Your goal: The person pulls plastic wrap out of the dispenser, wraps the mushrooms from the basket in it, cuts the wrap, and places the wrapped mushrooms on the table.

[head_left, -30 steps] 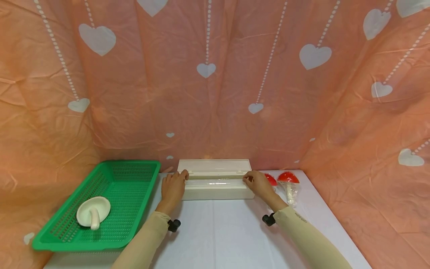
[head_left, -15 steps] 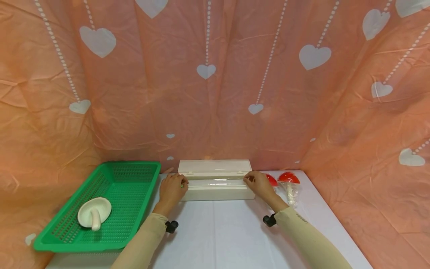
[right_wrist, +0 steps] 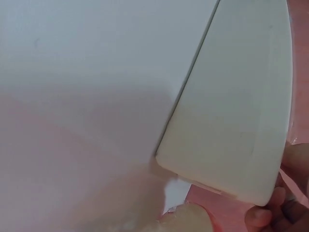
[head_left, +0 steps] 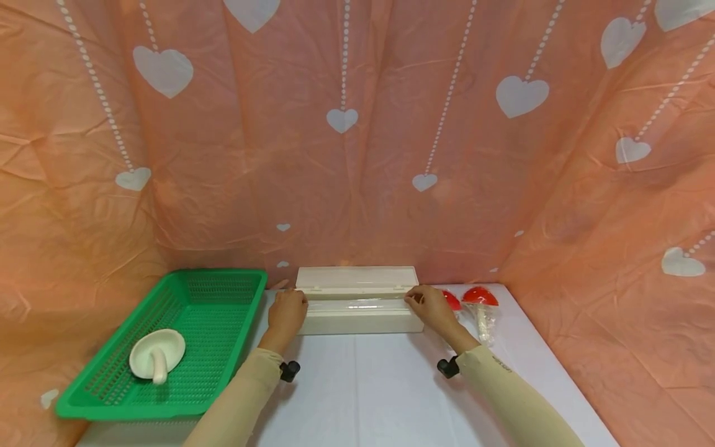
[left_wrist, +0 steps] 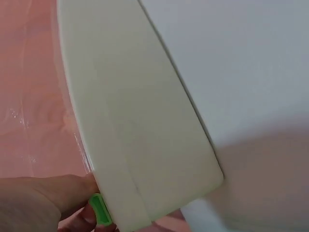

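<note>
A long white cling film dispenser [head_left: 360,324] stands on the table with its lid [head_left: 357,277] tipped back. Clear, shiny cling film [head_left: 363,304] stretches along its top. At the left end, my left hand [head_left: 287,314] pinches the film's edge. The left wrist view shows a small green slider [left_wrist: 100,210] between thumb and fingers, against the dispenser's corner. My right hand [head_left: 431,307] pinches the film at the right end. In the right wrist view, its fingertips [right_wrist: 259,216] lie beside the dispenser [right_wrist: 224,113]; the film is hard to make out there.
To the left sits a green basket [head_left: 246,347] holding a white mushroom-shaped object [head_left: 157,352]. Two red-capped toy mushrooms stand to the right; the nearer one [head_left: 480,297] has a wrapped stem, the other [head_left: 450,300] is partly behind my right hand. A pink curtain [head_left: 357,205] hangs behind.
My left hand shifts slightly toward the left, then back to the dispenser's left end; the green slider, glimpsed there half a second ago, is now hidden from the head view. My right hand stays put.
</note>
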{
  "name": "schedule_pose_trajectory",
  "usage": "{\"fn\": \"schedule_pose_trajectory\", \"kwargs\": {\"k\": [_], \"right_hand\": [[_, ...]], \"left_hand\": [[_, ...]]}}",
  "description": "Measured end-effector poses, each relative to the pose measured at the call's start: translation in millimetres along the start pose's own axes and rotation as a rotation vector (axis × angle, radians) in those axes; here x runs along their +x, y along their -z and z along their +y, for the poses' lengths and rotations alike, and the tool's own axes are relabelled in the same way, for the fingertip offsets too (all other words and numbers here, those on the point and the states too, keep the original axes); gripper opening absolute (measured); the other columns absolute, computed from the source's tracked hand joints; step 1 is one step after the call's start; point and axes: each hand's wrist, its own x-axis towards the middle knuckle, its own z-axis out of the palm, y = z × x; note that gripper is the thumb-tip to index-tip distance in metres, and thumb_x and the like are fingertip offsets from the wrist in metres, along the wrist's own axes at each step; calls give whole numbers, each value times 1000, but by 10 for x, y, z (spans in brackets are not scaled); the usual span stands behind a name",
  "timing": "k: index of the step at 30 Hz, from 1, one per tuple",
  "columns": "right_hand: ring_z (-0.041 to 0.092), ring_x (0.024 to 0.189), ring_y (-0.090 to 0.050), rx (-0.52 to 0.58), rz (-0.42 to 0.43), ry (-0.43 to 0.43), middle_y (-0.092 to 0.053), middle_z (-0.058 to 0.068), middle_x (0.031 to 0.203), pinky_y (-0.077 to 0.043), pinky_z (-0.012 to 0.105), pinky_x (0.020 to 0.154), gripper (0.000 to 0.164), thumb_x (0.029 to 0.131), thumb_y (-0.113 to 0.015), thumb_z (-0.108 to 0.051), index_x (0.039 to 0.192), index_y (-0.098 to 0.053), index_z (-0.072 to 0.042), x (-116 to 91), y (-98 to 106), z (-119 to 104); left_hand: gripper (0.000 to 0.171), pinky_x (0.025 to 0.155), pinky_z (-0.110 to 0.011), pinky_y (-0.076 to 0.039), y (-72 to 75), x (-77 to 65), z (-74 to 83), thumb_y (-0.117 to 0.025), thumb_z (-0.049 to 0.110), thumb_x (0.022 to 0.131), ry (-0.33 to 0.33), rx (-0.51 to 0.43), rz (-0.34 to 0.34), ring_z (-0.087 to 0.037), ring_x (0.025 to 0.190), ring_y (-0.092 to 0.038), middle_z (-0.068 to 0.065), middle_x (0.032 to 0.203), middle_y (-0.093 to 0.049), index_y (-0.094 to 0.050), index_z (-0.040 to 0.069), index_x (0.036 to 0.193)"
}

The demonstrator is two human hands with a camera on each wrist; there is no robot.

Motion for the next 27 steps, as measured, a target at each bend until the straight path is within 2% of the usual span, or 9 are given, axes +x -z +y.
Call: {"fn": "schedule_pose_trajectory", "kwargs": {"k": [3, 7, 10, 14, 17, 19, 22, 25, 27], "right_hand": [[19, 75, -57, 5, 15, -1, -66, 3, 83, -49, 30, 65, 5, 98, -78, -10, 100, -80, -6, 2, 6, 11], [19, 75, -56, 13, 20, 5, -66, 3, 81, -48, 30, 65, 5, 98, -78, -10, 100, -80, -6, 1, 1, 27], [19, 74, -56, 13, 20, 12, -66, 3, 81, -48, 29, 64, 5, 99, -78, -10, 100, -80, -6, 1, -9, 36], [19, 76, -56, 14, 19, 3, -66, 3, 82, -49, 30, 66, 5, 99, -77, -11, 101, -79, -6, -5, -10, 37], [20, 77, -57, 15, 24, 11, -67, 3, 84, -50, 30, 67, 5, 99, -77, -11, 101, -78, -7, -2, -5, 43], [20, 78, -58, 18, 22, 14, -69, 3, 85, -51, 31, 69, 5, 99, -77, -11, 102, -78, -7, 5, 0, 49], [20, 79, -58, 24, 19, 15, -69, 3, 87, -52, 31, 70, 6, 99, -77, -12, 102, -77, -7, 8, 1, 49], [20, 79, -58, 37, 20, 13, -69, 3, 87, -52, 30, 70, 6, 100, -77, -13, 102, -78, -7, 8, -5, 52], [20, 79, -59, 46, 26, 14, -69, 3, 86, -51, 30, 69, 6, 100, -77, -12, 102, -78, -7, 11, -5, 56]], "left_hand": [[6, 74, -56, -61, 15, -2, 28, -75, 0, 93, -16, 18, 9, -46, 101, -67, -22, 103, -71, -79, 0, 89], [5, 72, -54, -62, 21, 3, 35, -78, -1, 92, -52, 47, 37, -45, 93, -69, -20, 94, -70, -78, -2, 87], [9, 69, -53, -62, 24, 20, 26, -80, -1, 91, -113, 91, 79, -45, 85, -70, -21, 88, -70, -73, -6, 86], [11, 64, -52, -62, 2, 51, -1, -75, -3, 92, -187, 147, 142, -44, 80, -72, -23, 86, -69, -68, -8, 86], [11, 59, -52, -61, -34, 75, -33, -71, -4, 94, -217, 165, 185, -44, 75, -73, -23, 83, -68, -64, -8, 86], [12, 58, -51, -61, -41, 92, -62, -72, -2, 95, -225, 160, 181, -43, 73, -72, -21, 83, -67, -63, -6, 88], [13, 58, -52, -60, -26, 113, -101, -74, 5, 98, -219, 157, 139, -41, 72, -73, -17, 85, -69, -65, -2, 91], [11, 59, -53, -59, -7, 134, -128, -72, 11, 102, -188, 147, 77, -38, 75, -73, -13, 88, -71, -68, 3, 95], [10, 60, -53, -59, -7, 152, -142, -71, 13, 103, -167, 134, 66, -36, 79, -72, -12, 90, -72, -69, 5, 97]]}}
